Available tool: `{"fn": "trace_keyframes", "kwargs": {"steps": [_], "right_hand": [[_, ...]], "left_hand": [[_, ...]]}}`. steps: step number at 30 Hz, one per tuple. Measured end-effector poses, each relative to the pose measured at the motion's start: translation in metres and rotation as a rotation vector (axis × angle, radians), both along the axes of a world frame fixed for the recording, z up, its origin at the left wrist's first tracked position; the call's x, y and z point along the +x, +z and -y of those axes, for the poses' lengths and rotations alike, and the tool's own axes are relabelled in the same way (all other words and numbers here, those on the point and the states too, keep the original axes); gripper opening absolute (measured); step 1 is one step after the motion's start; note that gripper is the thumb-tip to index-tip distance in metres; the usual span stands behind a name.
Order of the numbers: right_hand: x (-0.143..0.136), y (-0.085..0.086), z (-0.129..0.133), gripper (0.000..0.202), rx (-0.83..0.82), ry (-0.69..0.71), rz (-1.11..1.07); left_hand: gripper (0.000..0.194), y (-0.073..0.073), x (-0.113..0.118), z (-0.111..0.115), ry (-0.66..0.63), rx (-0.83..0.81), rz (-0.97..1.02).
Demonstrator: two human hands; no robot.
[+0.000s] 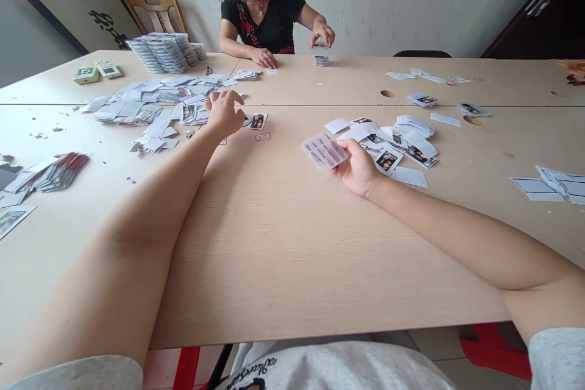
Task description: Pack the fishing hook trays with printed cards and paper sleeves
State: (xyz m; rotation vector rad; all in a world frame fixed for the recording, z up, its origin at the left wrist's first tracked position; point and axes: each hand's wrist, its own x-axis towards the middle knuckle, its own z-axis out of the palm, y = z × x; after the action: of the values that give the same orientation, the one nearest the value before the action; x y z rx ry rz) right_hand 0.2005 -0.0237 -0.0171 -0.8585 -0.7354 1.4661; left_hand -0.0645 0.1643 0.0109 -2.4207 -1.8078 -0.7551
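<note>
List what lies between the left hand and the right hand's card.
Head view: a round item, a photo and a red-edged label near the left hand, then bare table to the card.

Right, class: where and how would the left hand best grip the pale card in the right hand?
Probably pinch the pale card by its left edge, from the left, where the left hand is: that edge juts free, while the right hand grips the opposite side.

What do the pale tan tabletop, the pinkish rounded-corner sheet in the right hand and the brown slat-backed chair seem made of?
Tabletop: probably low-sheen wood veneer or laminate, from its fine grain. Sheet: perhaps thin, smooth plastic; its pale border looks translucent. Chair: likely varnished wood, by its warm brown colour.
</note>
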Motion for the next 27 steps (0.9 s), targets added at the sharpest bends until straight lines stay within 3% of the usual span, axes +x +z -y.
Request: {"fn": "trace_keyframes", "kwargs": {"steps": [6, 9, 14, 16, 18, 20, 22, 27], "right_hand": [[-0.002, 0.0, 0.0, 0.018, 0.029, 0.008, 0.056], [-0.001, -0.003, -0.001, 0.017, 0.058, 0.002, 0.061], [-0.002, -0.002, 0.001, 0.015, 0.067, -0.012, 0.08], [-0.003, 0.0, 0.003, 0.014, 0.043, -0.027, 0.105], [-0.004, 0.003, 0.004, 0.012, 0.027, -0.025, 0.122], [-0.006, 0.004, 0.006, 0.013, 0.038, -0.009, 0.129], [-0.006, 0.004, 0.006, 0.014, 0.057, 0.001, 0.129], [-0.004, -0.001, 0.003, 0.015, 0.058, -0.015, 0.122]], "left_hand": [[0.032, 0.01, 0.013, 0.009, 0.006, 0.07, 0.094], [0.034, 0.017, 0.027, 0.018, -0.052, 0.047, 0.187], [0.023, 0.034, 0.059, 0.049, -0.33, -0.41, 0.251], [0.033, 0.04, 0.071, 0.068, -0.59, -0.777, 0.095], [0.043, 0.044, 0.081, 0.085, -0.749, -1.008, -0.024], [0.045, 0.044, 0.088, 0.098, -0.787, -1.007, -0.009], [0.046, 0.041, 0.092, 0.105, -0.751, -0.891, -0.049], [0.073, 0.037, 0.096, 0.116, -0.692, -0.707, -0.352]]}}
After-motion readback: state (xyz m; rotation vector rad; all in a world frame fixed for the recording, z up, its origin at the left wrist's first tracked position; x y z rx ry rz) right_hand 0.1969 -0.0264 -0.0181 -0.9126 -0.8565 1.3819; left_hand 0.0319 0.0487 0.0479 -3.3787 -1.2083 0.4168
